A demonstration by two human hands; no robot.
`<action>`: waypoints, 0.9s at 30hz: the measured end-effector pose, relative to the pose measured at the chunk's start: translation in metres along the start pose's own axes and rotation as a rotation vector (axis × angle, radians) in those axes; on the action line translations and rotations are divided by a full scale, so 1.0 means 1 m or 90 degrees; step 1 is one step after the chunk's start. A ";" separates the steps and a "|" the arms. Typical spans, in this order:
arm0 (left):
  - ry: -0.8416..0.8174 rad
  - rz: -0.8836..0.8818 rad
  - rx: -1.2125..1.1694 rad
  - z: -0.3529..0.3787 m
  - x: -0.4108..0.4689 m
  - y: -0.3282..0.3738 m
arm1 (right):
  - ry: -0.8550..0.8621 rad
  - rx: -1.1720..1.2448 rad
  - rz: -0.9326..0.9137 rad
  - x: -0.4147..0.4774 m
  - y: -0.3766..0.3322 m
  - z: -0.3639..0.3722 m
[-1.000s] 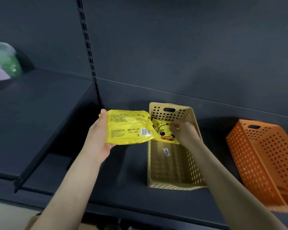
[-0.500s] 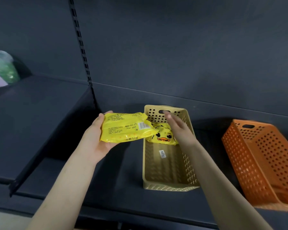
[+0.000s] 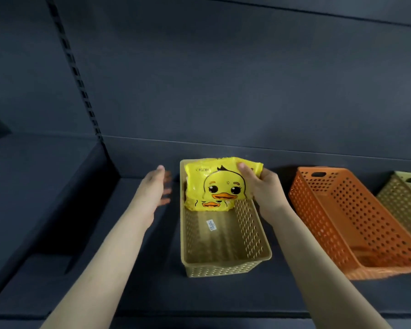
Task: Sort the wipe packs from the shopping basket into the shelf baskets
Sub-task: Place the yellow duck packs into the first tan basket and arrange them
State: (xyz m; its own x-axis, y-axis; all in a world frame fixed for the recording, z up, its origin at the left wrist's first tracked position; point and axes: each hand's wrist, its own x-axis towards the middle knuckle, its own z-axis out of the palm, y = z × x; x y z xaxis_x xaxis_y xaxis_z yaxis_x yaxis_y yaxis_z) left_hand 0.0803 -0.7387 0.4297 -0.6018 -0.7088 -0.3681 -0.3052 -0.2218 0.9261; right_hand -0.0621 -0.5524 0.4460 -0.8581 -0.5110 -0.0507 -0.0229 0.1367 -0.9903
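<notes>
As right hand (image 3: 263, 188) holds duck pack (image 3: 214, 184) over tan basket (image 3: 226, 260), left hand (image 3: 156, 189) beside

Yellow duck wipe pack (image 3: 223, 186), faint pale lettering top-left, I read only a leading C, dark print on its upper edge illegible, white sticker (image 3: 211, 225) on the tan basket (image 3: 223, 268) floor, print too small.
</notes>
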 end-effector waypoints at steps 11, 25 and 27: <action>-0.178 0.030 0.105 0.034 0.016 -0.027 | -0.015 -0.578 0.028 -0.006 0.043 0.030; -0.186 0.077 0.110 0.028 0.029 -0.041 | -0.182 -0.860 -0.020 -0.013 0.060 0.049; -0.191 0.085 0.108 0.028 0.029 -0.043 | -0.301 -0.905 -0.052 -0.009 0.064 0.047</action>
State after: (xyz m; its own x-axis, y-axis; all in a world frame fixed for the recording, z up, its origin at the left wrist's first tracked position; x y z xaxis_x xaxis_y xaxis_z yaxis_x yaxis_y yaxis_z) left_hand 0.0549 -0.7312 0.3771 -0.8265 -0.4905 -0.2763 -0.3121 -0.0093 0.9500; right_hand -0.0314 -0.5785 0.3772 -0.5954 -0.7397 -0.3136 -0.7654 0.6408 -0.0584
